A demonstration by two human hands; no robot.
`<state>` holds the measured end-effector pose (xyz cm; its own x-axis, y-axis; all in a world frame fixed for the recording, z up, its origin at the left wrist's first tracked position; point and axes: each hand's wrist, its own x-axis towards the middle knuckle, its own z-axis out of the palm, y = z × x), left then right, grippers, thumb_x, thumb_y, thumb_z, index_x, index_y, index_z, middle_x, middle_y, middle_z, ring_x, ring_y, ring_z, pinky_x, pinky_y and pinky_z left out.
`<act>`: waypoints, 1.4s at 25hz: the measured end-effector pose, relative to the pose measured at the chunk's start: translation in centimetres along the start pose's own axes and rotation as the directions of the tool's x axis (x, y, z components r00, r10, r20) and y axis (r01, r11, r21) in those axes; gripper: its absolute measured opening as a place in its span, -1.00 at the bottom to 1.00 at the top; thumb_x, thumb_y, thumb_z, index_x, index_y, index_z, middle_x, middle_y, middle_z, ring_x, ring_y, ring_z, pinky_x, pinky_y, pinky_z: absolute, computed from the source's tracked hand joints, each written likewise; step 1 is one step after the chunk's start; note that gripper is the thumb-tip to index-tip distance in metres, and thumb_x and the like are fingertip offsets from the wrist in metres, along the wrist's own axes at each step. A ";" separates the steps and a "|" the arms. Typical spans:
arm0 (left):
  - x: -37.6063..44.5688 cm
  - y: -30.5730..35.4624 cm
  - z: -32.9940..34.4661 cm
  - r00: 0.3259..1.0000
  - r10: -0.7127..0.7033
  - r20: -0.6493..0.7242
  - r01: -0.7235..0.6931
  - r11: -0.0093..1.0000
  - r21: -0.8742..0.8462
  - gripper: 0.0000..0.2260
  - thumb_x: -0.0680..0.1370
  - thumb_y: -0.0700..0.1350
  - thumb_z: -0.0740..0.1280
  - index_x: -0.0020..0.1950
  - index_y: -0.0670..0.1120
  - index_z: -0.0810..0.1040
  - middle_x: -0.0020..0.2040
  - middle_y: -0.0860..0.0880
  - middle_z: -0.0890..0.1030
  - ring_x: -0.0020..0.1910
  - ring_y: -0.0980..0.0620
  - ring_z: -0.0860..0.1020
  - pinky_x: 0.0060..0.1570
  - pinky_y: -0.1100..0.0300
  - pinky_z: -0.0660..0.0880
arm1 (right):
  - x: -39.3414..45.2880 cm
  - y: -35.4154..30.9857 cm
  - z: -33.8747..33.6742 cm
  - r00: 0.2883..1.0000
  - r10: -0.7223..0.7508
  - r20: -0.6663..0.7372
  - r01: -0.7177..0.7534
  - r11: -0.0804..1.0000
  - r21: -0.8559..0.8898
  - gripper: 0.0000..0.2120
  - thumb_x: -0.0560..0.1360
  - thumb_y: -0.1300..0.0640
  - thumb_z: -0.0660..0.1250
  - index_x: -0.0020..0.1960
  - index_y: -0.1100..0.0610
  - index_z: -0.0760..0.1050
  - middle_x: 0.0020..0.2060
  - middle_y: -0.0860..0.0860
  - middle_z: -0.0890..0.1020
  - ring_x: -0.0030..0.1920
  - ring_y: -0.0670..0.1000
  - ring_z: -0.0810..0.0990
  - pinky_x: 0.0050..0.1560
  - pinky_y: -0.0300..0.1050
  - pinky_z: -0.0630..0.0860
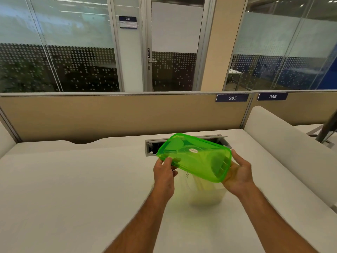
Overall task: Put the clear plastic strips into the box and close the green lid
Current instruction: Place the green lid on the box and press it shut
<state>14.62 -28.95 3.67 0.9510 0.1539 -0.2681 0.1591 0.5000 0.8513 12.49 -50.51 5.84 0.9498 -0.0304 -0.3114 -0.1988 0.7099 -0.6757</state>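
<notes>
I hold a translucent green lid (194, 156) in the air, tilted, with both hands. My left hand (164, 172) grips its left edge and my right hand (238, 172) supports its right edge. Just below the lid stands a clear plastic box (207, 197) on the white desk (73, 179). Pale clear plastic strips (202, 185) lean inside the box, partly hidden behind the lid.
A grey cable slot (151, 146) is set into the desk behind the lid. A beige partition (118, 115) bounds the back, with labels 385 and 386. A white divider (291, 143) rises at the right. Glass walls and a door lie beyond.
</notes>
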 end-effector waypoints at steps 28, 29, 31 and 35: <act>7.7 -4.5 1.8 0.943 0.254 0.215 -0.314 0.467 0.827 -0.68 0.66 0.01 0.11 0.18 -0.08 0.60 0.08 -0.15 0.68 0.04 -0.14 0.61 -0.02 0.11 0.45 | 10.0 -0.5 -3.8 0.850 -0.503 -0.158 -0.056 0.212 -0.976 -0.64 0.38 -0.21 0.47 -0.05 0.06 0.72 -0.10 0.02 0.73 -0.02 0.12 0.65 0.02 -0.05 0.55; 7.8 -4.6 1.8 0.942 0.258 0.214 -0.315 0.464 0.828 -0.68 0.66 0.02 0.11 0.19 -0.08 0.60 0.08 -0.15 0.68 0.04 -0.14 0.61 -0.01 0.09 0.46 | 10.1 -0.3 -3.8 0.846 -0.505 -0.171 -0.058 0.231 -0.971 -0.64 0.37 -0.22 0.48 -0.04 0.05 0.72 -0.09 0.03 0.73 -0.02 0.12 0.65 0.02 -0.04 0.55; 8.0 -4.7 1.9 0.939 0.272 0.210 -0.318 0.458 0.830 -0.67 0.66 0.03 0.11 0.20 -0.07 0.60 0.09 -0.15 0.68 0.05 -0.15 0.61 0.00 0.08 0.47 | 10.3 -0.2 -4.0 0.843 -0.506 -0.184 -0.056 0.257 -0.965 -0.62 0.36 -0.22 0.48 -0.03 0.07 0.72 -0.07 0.04 0.73 -0.01 0.13 0.64 0.05 -0.02 0.55; 8.1 -5.0 2.0 0.939 0.289 0.184 -0.302 0.442 0.844 -0.66 0.66 0.05 0.11 0.25 -0.04 0.57 0.12 -0.13 0.68 0.09 -0.15 0.60 0.04 0.07 0.48 | 10.6 -0.1 -4.2 0.861 -0.467 -0.203 -0.049 0.320 -0.946 -0.57 0.37 -0.20 0.49 0.03 0.12 0.69 -0.01 0.07 0.71 0.03 0.15 0.63 0.12 0.05 0.55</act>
<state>22.05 -31.95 -1.87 0.9882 0.1320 0.0776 0.0070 -0.5449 0.8385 21.57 -53.89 -0.16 0.8615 -0.5001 -0.0880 -0.3390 -0.4374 -0.8329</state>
